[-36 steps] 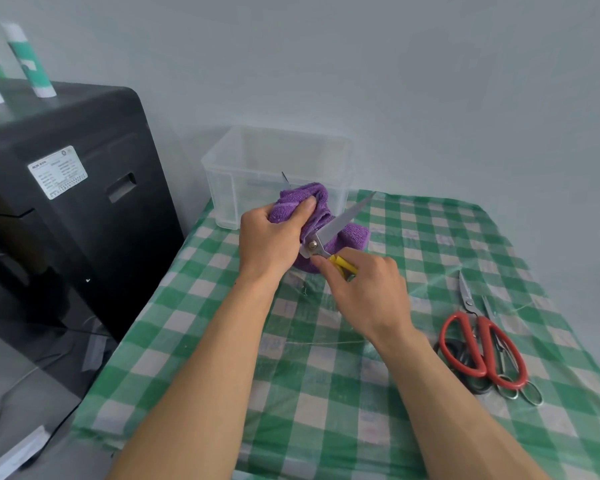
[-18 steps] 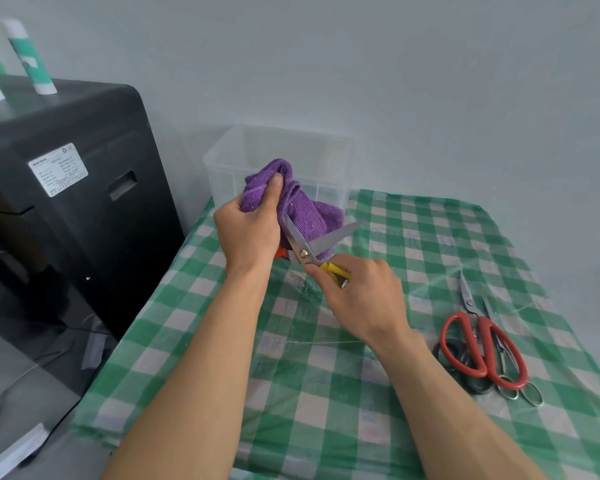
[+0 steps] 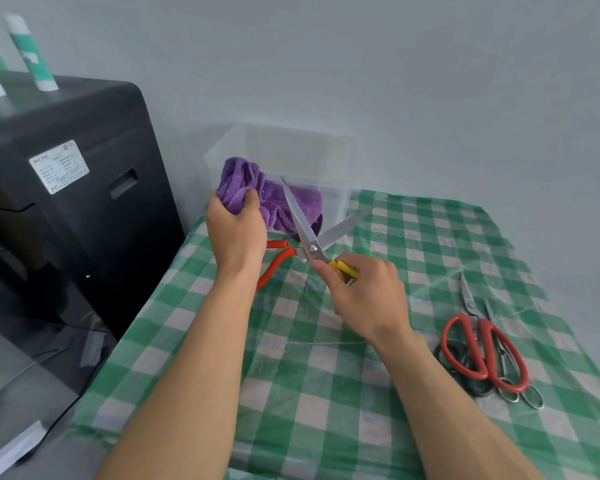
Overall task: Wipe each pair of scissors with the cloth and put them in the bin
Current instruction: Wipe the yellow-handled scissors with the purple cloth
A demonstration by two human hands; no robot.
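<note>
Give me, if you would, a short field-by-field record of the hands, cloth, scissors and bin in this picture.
left hand: grips the purple cloth
right hand: holds the yellow-handled scissors, blades open
bin: clear, behind the cloth, by the wall
red-handled scissors: on the checked tablecloth at right, atop other pairs

The fluffy purple cloth (image 3: 278, 202) showed against the clear, colourless plastic bin (image 3: 336, 161). The yellow-handled steel scissors (image 3: 300, 220) had silver blades; the large red-handled metal scissors (image 3: 484, 337) had grey ones. The plastic tablecloth (image 3: 430, 244) bore green-and-white checks, and the boxy cabinet (image 3: 84, 237) was black
</note>
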